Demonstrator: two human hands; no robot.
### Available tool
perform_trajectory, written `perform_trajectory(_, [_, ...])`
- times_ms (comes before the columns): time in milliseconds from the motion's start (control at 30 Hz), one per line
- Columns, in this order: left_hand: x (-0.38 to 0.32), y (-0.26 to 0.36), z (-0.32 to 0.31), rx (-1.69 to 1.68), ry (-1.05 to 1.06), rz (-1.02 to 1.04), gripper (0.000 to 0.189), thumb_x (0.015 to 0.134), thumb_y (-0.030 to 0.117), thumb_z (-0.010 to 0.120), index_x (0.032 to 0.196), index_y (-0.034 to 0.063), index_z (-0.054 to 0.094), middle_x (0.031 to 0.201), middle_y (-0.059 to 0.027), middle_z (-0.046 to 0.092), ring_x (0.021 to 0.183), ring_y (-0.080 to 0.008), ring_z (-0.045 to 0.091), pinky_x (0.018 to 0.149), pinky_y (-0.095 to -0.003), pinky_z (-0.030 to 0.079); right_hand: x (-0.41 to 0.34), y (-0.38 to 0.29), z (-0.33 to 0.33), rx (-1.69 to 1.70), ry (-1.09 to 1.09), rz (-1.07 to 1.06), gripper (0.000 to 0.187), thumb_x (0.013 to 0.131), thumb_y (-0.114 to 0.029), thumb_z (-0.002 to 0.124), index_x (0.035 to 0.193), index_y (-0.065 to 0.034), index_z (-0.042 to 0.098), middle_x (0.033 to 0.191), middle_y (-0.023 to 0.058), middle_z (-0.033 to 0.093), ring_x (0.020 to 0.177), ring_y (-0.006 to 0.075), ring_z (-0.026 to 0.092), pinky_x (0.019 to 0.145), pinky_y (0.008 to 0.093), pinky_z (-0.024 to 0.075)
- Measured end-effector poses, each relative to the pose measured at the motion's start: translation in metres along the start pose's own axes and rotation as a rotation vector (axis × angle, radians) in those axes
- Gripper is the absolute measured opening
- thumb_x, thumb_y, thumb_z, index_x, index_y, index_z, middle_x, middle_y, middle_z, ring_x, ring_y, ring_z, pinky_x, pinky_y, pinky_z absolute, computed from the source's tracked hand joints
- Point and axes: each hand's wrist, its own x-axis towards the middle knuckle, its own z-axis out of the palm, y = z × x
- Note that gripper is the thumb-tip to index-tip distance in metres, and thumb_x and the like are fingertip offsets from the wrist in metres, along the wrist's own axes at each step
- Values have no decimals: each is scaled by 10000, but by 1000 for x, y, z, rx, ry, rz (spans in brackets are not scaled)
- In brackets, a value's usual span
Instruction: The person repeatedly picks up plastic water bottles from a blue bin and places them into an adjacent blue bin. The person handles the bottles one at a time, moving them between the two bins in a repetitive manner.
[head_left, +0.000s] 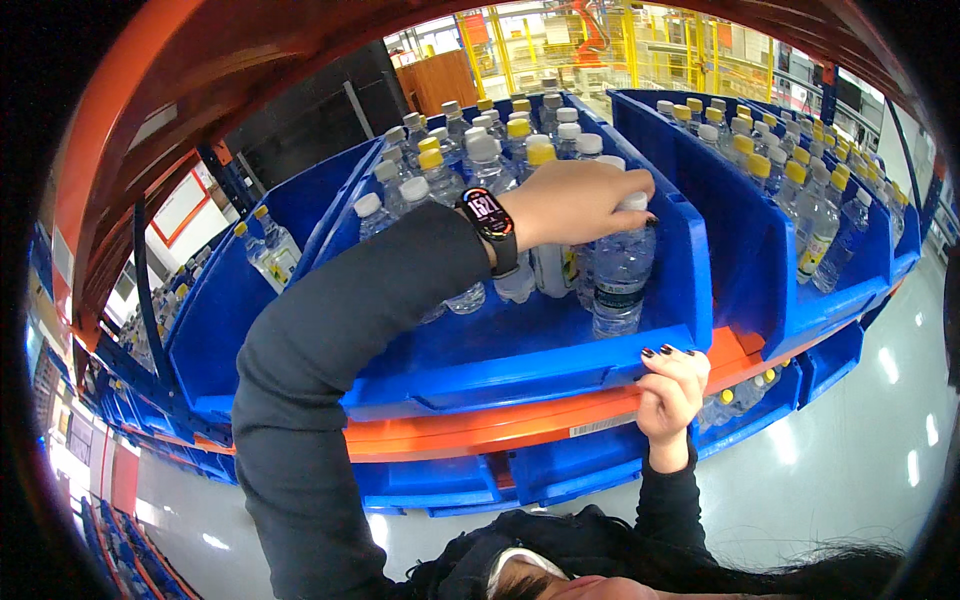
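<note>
My left hand (577, 199), with a smartwatch (489, 217) on its wrist, reaches over the blue plastic bin (517, 375) before me. Its thumb and fingers close around the white-capped neck of a clear plastic bottle (624, 274). That bottle stands at the bin's front right corner, beside the right wall, and has a dark label band. Behind it and under my forearm, several more bottles (487, 165) with white or yellow caps stand upright. At the bin's front lip, my right hand (675, 386) rests with curled fingers hooked over the edge near the right corner.
An orange shelf beam (495, 435) runs below the bin. To the right, another blue bin (780, 300) holds many bottles; the left bin (217, 360) has two leaning bottles (270, 251). Lower bins (435, 480) sit underneath. An orange rack frame (112, 127) arches overhead.
</note>
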Motion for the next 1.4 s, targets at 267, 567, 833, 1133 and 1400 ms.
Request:
perform_trajectory(267, [-67,-84,-83,111,167,-291,390,924,369,419,1242,149,471,926,-144,631,825,-286,619,716,-369,477,-3,-1,2,-23,28,17,148,629,53,534,625,-91,567,867,65,652,861,255,592,857,396,378])
perform_trajectory(567, [-258,-242,-131,439,244,-837,369,888,361,446,1170,139,532,1042,-163,620,952,-316,597,805,-387,472,-9,-2,11,-108,107,27,169,609,75,439,652,-64,525,842,92,604,862,266,544,876,426,388])
perform_trajectory(833, [-353,-359,-81,806,171,-1167,381,848,431,489,1114,164,542,879,-143,644,824,-325,634,647,-452,505,-10,-10,14,-208,130,85,146,651,81,424,642,-46,496,842,96,579,885,274,522,907,417,379])
perform_trajectory(1133, [-372,-422,-65,782,97,-1294,351,798,447,579,985,152,608,844,-94,665,805,-276,648,655,-410,515,-13,-15,17,-271,146,136,132,673,84,418,642,-34,468,897,102,560,921,274,507,900,392,372])
perform_trajectory(1400, [-387,-396,-73,740,50,-1154,355,777,451,611,897,117,619,859,-97,665,803,-273,649,649,-403,513,-13,-13,18,-253,157,137,130,663,83,414,645,-31,475,881,101,556,908,269,503,900,391,375])
